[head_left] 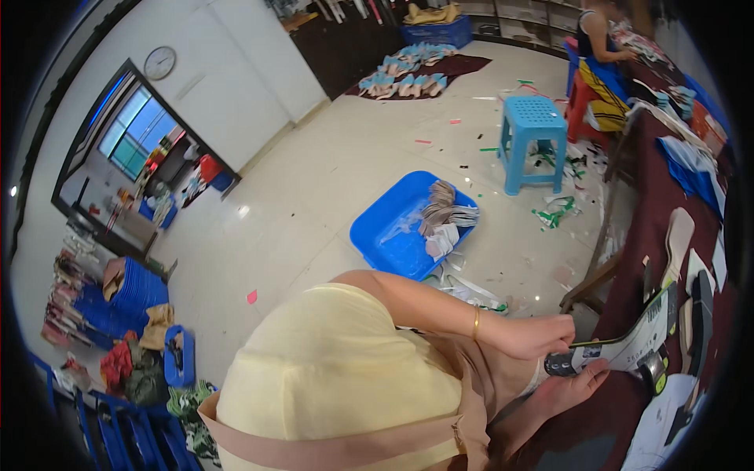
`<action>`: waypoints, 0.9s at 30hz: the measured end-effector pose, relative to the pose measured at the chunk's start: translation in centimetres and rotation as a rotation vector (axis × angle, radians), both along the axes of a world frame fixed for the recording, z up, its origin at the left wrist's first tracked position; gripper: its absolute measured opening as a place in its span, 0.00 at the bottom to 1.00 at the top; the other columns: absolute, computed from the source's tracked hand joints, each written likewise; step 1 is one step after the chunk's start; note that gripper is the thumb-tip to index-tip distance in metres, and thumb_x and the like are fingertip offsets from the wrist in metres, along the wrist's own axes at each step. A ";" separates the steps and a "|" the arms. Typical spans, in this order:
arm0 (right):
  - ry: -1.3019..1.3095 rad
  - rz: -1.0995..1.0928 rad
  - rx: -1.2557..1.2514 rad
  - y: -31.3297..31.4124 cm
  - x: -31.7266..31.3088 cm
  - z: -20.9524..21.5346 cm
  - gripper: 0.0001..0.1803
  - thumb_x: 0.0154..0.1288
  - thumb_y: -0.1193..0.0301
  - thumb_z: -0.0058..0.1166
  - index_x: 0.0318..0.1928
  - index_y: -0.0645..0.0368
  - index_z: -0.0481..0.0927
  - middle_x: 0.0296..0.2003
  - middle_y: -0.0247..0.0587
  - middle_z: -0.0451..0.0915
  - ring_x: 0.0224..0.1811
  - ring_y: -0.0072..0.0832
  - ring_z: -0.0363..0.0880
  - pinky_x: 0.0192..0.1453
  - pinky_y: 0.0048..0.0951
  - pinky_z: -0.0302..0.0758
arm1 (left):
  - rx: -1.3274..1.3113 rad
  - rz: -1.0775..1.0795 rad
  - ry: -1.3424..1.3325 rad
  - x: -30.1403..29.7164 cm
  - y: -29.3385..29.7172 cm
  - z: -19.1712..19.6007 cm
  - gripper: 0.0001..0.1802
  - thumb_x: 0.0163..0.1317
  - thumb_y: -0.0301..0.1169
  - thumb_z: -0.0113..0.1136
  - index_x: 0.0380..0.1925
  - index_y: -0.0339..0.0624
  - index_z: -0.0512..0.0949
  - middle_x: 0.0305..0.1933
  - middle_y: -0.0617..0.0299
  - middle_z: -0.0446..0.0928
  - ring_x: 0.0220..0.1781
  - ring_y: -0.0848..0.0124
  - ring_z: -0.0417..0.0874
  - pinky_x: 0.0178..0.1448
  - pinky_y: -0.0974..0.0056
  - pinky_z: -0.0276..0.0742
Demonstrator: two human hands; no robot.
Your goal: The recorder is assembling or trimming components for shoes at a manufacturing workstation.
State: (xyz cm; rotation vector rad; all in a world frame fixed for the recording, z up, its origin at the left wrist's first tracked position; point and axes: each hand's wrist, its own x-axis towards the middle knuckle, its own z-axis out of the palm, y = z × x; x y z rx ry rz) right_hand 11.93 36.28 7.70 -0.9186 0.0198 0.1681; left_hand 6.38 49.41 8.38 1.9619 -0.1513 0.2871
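My left hand (534, 336), a gold bangle on its wrist, is closed, its fingertips pinching the near upper edge of a flat white-and-black shoe piece (624, 353) with a yellow-green rim. Beneath the same piece, the fingers and thumb of my right hand (572, 388) grip its lower edge. The piece's black dotted end points towards me, and its far end reaches over the table. Close to its lower side is a rounded dark grey thing (652, 372) with a yellow-green edge, its kind unclear. Beyond lie a beige sole-shaped piece (679, 234) and a black one (701, 314).
A maroon cloth covers the table (652, 184); white sheets (658, 420) lie on its near part. On the floor stand a blue tub (385, 239) with stacked pieces and a light-blue stool (534, 141), amid scraps. Another person (598, 39) sits farther along the table.
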 end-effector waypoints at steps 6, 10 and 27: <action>-0.032 -0.077 -0.006 1.8 -0.1 -0.2 0.21 0.72 0.65 0.46 0.57 0.68 0.65 0.51 0.50 0.72 0.51 0.32 0.74 0.53 0.30 0.74 | -0.163 0.106 -0.011 -1.1 1.6 1.7 0.05 0.59 0.28 0.59 0.31 0.39 0.74 0.31 0.58 0.70 0.33 0.64 0.73 0.36 0.62 0.69; -0.066 -0.223 -0.010 1.8 -0.9 0.9 0.22 0.72 0.66 0.45 0.58 0.69 0.63 0.52 0.52 0.71 0.51 0.34 0.74 0.54 0.32 0.74 | -0.034 0.137 -0.148 0.1 0.8 1.1 0.05 0.56 0.29 0.61 0.28 0.41 0.76 0.31 0.58 0.70 0.33 0.63 0.74 0.35 0.62 0.70; -0.106 -0.870 -0.010 -11.0 -5.8 0.5 0.13 0.73 0.66 0.44 0.48 0.64 0.69 0.41 0.38 0.75 0.42 0.22 0.73 0.48 0.27 0.70 | 0.097 -0.852 -0.362 2.4 -10.5 1.0 0.09 0.53 0.22 0.59 0.30 0.38 0.68 0.31 0.53 0.66 0.34 0.55 0.68 0.38 0.56 0.67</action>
